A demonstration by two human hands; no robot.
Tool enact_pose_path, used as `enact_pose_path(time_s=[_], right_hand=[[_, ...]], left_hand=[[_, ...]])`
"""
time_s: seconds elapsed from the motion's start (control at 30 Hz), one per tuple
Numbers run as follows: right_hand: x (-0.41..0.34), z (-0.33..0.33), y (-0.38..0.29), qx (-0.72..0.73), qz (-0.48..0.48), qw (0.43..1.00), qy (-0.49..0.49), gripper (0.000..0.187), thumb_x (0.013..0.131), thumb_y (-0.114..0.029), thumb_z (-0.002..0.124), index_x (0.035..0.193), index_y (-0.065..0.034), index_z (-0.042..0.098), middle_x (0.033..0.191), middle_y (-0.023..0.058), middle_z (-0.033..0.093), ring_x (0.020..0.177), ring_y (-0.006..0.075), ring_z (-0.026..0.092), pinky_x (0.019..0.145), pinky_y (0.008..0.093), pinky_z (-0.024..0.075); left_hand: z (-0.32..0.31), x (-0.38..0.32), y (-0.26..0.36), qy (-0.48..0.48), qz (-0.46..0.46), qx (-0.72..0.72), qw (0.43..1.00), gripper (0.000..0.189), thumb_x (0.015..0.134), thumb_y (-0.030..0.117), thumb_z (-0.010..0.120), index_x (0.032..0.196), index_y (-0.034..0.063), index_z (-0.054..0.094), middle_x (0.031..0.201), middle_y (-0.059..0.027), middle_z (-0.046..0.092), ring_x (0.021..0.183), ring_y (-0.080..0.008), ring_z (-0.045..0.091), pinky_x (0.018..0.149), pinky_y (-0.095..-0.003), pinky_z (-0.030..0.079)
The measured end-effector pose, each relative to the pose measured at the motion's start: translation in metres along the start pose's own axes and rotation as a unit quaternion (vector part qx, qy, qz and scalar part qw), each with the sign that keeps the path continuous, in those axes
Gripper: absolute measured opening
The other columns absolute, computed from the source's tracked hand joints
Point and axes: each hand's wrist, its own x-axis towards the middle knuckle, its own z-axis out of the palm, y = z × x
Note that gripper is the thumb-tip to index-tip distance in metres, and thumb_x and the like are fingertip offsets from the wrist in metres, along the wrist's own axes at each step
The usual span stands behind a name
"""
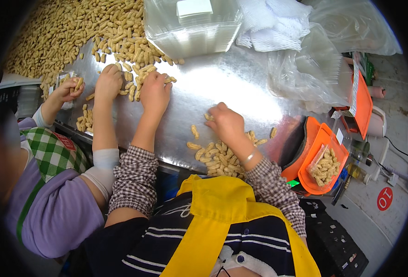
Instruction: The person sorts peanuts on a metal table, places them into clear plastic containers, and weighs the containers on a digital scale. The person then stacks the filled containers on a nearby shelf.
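Observation:
My left hand (155, 90) is at the near edge of a large heap of unshelled peanuts (75, 27), fingers curled down among several of them. Whether it grips any is hidden by the back of the hand. Over the metal tabletop (186, 98), my right hand (228, 124) has a peanut (209, 117) at its fingertips. Below that hand, a smaller pile of peanuts (221, 161) lies against the table's front edge, with a few loose ones beside it.
To my left, a co-worker's hands (109, 83) handle peanuts. Stacked clear plastic trays (193, 38), white foam netting (273, 24) and plastic bags (304, 72) lie at the back. At right, an orange scale pan (307, 173) carries a clear pack of peanuts (325, 165).

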Motion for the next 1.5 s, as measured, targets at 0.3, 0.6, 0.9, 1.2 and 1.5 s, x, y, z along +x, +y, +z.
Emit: enact_pose_path(time_s=[0.3, 0.6, 0.9, 1.2, 1.5], right_hand=[[-0.014, -0.025, -0.007, 0.45, 0.049, 0.891, 0.032, 0.017, 0.074, -0.002, 0.072, 0.089, -0.0035, 0.064, 0.082, -0.0005, 0.061, 0.073, 0.0074, 0.055, 0.064, 0.0224, 0.0457], [-0.038, -0.033, 0.003, 0.429, 0.097, 0.898, -0.011, 0.017, 0.074, -0.001, 0.072, 0.09, -0.0022, 0.065, 0.084, 0.0001, 0.062, 0.072, 0.007, 0.055, 0.064, 0.0204, 0.0449], [-0.033, -0.034, -0.002, 0.431, 0.089, 0.897, 0.04, 0.034, 0.074, -0.006, 0.073, 0.108, -0.0061, 0.066, 0.086, 0.0021, 0.062, 0.078, 0.0103, 0.056, 0.072, 0.0252, 0.0466], [-0.008, -0.035, 0.0, 0.507, 0.034, 0.861, -0.008, 0.022, 0.077, -0.005, 0.071, 0.098, -0.0007, 0.066, 0.081, 0.0031, 0.062, 0.078, 0.0115, 0.06, 0.087, 0.032, 0.0479], [-0.016, -0.037, -0.005, 0.66, 0.071, 0.748, -0.021, 0.012, 0.078, 0.002, 0.07, 0.085, -0.001, 0.06, 0.085, 0.0071, 0.065, 0.077, 0.0122, 0.061, 0.071, 0.0269, 0.0515]], left_hand=[[-0.001, -0.027, 0.015, -0.137, -0.047, -0.14, 0.979, 0.015, 0.073, 0.006, 0.07, 0.086, 0.003, 0.065, 0.085, -0.0089, 0.06, 0.077, -0.0254, 0.06, 0.069, -0.0347, 0.049], [-0.01, -0.046, 0.044, -0.215, -0.191, -0.47, 0.835, 0.018, 0.077, 0.003, 0.071, 0.093, -0.0012, 0.065, 0.086, -0.0054, 0.064, 0.072, -0.011, 0.061, 0.062, -0.0233, 0.05], [-0.024, -0.058, 0.069, -0.255, -0.166, -0.66, 0.687, 0.017, 0.086, 0.001, 0.061, 0.103, -0.0044, 0.062, 0.091, -0.0092, 0.064, 0.076, -0.0132, 0.062, 0.066, -0.0249, 0.053], [-0.036, -0.061, 0.066, -0.377, -0.199, -0.692, 0.583, 0.022, 0.095, 0.012, 0.051, 0.106, -0.0045, 0.061, 0.086, -0.0075, 0.062, 0.07, -0.0129, 0.059, 0.062, -0.0266, 0.052], [-0.04, -0.055, 0.072, -0.373, -0.244, -0.733, 0.514, 0.028, 0.098, 0.018, 0.045, 0.108, -0.0042, 0.059, 0.089, -0.0092, 0.062, 0.071, -0.0136, 0.058, 0.061, -0.0282, 0.052]])
